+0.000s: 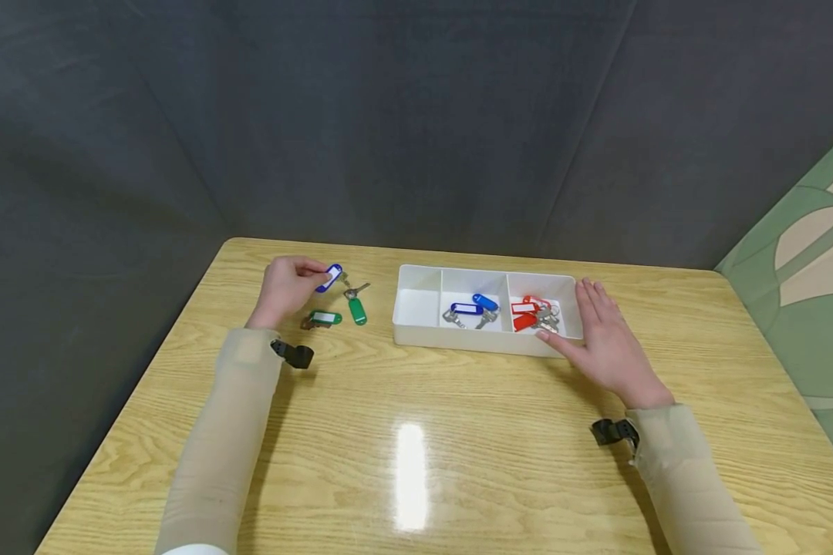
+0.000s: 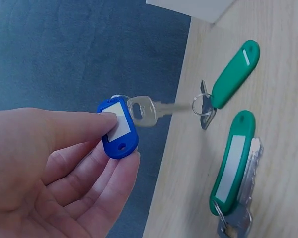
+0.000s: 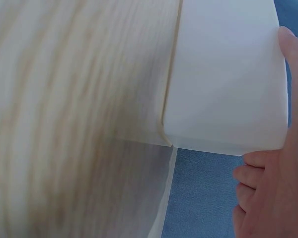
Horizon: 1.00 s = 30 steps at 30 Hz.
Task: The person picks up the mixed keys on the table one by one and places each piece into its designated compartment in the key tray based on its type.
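Left hand (image 1: 288, 289) pinched a blue key tag (image 2: 120, 135) between thumb and fingertips, thumb lying over the white label; tag was at the far left of the scene, left of the white tray (image 1: 416, 336), tilted, with its silver key (image 2: 144, 111) pointing off to the right; couldn't tell whether that key's tip touched the metal beside it; two green tags lay close by on the table (image 1: 333, 455), one to the right (image 1: 357, 311), one nearer (image 1: 326, 317), both with keys.

Held tag looked light and stiff, probably smooth plastic, a bit slippery, not fragile; key likely swung loose on its ring, so the tag's flat faces seemed the best hold, ring and key poorer ones; green tags looked the same sort, probably easiest taken by the long edges.

Right hand (image 1: 611, 347) had fingers straight along the tray's right end, thumb apart from them at the near rim; tray looked light, rigid and smooth, likely to slide if nudged; end wall and rim seemed the sensible places to steady it; middle compartment held two blue tags (image 1: 467, 309) (image 1: 485, 302) with keys; right compartment held red tags (image 1: 524, 323) with keys, overlapping, count unclear; dark cloth (image 1: 389, 131) hung beyond the far edge.
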Motion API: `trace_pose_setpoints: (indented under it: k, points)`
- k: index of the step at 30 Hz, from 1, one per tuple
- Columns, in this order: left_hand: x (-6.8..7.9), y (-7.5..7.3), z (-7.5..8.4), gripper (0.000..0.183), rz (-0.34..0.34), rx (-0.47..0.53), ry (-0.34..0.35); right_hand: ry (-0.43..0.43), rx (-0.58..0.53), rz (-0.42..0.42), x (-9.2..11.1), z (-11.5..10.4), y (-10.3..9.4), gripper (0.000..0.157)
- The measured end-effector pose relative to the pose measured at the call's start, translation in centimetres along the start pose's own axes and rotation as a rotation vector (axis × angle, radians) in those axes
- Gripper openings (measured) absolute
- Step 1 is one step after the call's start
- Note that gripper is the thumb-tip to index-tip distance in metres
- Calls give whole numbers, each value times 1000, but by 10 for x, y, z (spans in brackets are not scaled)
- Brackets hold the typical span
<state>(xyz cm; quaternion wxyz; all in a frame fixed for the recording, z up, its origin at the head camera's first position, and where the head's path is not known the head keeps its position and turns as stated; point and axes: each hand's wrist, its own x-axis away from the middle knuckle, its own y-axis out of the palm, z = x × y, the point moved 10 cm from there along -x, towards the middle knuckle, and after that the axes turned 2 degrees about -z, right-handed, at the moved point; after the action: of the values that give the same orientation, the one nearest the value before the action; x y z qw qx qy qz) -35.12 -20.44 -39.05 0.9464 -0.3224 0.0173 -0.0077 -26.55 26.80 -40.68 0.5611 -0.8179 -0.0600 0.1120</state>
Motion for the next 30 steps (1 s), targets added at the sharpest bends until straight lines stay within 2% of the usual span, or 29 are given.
trace_pose_setpoints:
  k: [12,25,30]
  points:
    - [1,1,12,21,-2,20,23,-1,2,1,0,1,1,107]
    - [6,4,36,20,-9,17,51,6,3,2,1,0,0,107]
    - [8,4,48,20,-7,26,85,3,3,3,1,0,0,107]
